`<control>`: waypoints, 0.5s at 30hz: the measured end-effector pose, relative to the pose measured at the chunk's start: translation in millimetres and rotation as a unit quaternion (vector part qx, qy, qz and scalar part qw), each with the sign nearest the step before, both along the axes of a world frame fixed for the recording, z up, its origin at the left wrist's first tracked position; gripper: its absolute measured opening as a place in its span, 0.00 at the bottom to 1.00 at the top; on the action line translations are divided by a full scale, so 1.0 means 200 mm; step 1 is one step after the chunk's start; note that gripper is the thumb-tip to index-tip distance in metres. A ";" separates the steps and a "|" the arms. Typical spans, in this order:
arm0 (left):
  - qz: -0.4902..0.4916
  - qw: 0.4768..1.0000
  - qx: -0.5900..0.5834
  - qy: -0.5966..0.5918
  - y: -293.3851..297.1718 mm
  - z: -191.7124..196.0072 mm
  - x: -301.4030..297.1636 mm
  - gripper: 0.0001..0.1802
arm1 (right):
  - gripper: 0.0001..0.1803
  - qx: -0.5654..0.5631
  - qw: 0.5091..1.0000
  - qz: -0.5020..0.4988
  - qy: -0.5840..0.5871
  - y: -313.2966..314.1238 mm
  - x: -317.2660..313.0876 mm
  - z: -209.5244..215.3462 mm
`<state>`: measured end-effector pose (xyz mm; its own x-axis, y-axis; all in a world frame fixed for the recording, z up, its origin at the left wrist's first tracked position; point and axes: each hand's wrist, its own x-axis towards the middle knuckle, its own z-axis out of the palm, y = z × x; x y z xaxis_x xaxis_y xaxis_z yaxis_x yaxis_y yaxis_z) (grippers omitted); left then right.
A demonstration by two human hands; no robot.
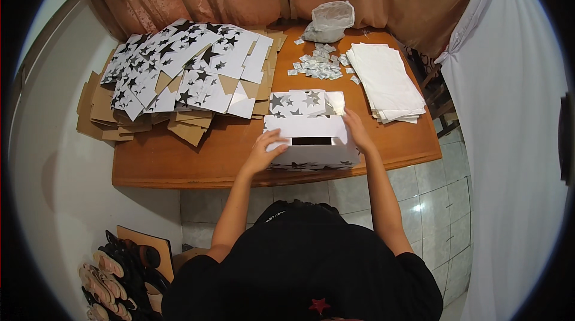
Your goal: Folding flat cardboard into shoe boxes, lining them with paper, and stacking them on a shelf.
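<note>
A white cardboard box [311,156] printed with black stars stands at the front edge of the wooden table, with a dark oblong slot in its upper face. A star-printed flap [296,102] rises at its far side, beside a small shiny patch. My left hand [267,151] grips the box's left edge, fingers bent over the top and thumb near the slot. At the right edge, my right hand [357,130] holds the box with its fingers along the side. The undersides of both hands are hidden.
Flat star-printed cardboard sheets [185,69] lie piled at the left of the table [179,168]. Small white packets [320,66] are scattered beyond the box, near an open plastic bag [328,21]. White sheets [386,81] are stacked at right. Shoes [114,273] fill a rack lower left.
</note>
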<state>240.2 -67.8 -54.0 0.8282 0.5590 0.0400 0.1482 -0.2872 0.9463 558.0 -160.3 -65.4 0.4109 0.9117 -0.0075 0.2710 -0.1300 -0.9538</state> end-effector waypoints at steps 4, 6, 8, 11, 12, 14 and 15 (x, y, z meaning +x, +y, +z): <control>0.284 0.953 0.102 0.007 -0.10 0.00 0.16 0.33 | 0.35 0.022 0.998 -0.009 -0.058 -0.07 -0.01 0.01; 0.375 0.902 0.153 0.152 -0.08 -0.02 0.20 0.41 | 0.38 0.008 0.991 -0.011 -0.134 -0.10 -0.07 0.01; 0.363 0.907 0.123 0.173 -0.07 -0.01 0.23 0.43 | 0.42 -0.008 0.978 -0.015 -0.207 -0.11 -0.13 0.03; 0.354 0.906 0.098 0.209 -0.10 0.02 0.27 0.44 | 0.45 -0.050 0.947 -0.004 -0.318 -0.12 -0.18 0.06; 0.358 0.901 0.102 0.224 -0.11 0.03 0.28 0.43 | 0.45 -0.051 0.947 -0.006 -0.317 -0.12 -0.20 0.06; 0.362 0.892 0.110 0.246 -0.12 0.03 0.30 0.43 | 0.45 -0.103 0.926 -0.007 -0.364 -0.11 -0.23 0.08; 0.366 0.883 0.118 0.268 -0.13 0.03 0.30 0.43 | 0.45 -0.103 0.926 -0.008 -0.364 -0.10 -0.24 0.09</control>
